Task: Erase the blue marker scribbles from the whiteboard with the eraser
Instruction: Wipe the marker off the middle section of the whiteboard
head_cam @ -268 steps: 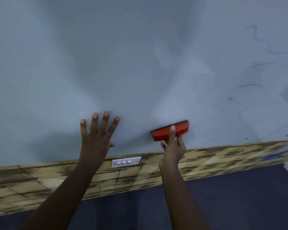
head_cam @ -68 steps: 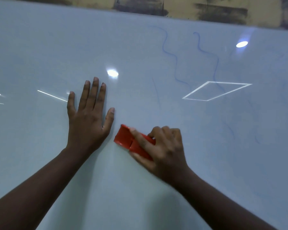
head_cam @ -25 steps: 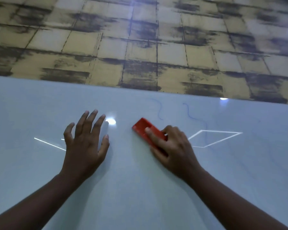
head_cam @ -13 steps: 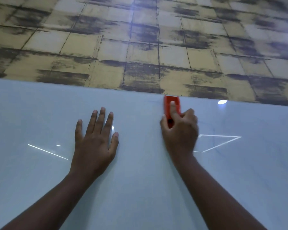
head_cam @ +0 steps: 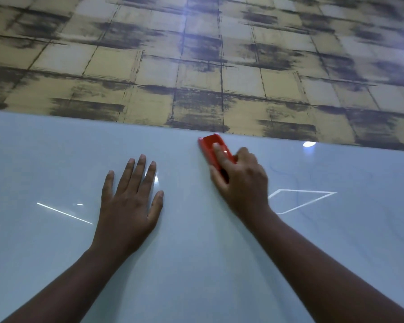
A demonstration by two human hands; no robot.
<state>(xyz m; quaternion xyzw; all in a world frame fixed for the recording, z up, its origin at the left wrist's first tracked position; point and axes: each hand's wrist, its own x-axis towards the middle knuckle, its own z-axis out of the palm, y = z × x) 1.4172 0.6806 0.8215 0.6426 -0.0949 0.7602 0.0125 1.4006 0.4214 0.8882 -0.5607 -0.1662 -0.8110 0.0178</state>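
Above, a wall point(head_cam: 196, 66) papered in yellow-tan squares smeared with dark grey, under dim light.

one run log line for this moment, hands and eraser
left hand: flat on whiteboard | right hand: grips eraser at top edge | faint blue marks at right

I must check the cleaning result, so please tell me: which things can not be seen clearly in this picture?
- Eraser: its wiping face is against the whiteboard, and the right hand covers its near end.
- Blue marks right of that hand: too faint to trace fully.
- Left hand: its palm is hidden, flat on the board.
- Board's side and lower edges: cut off by the frame.
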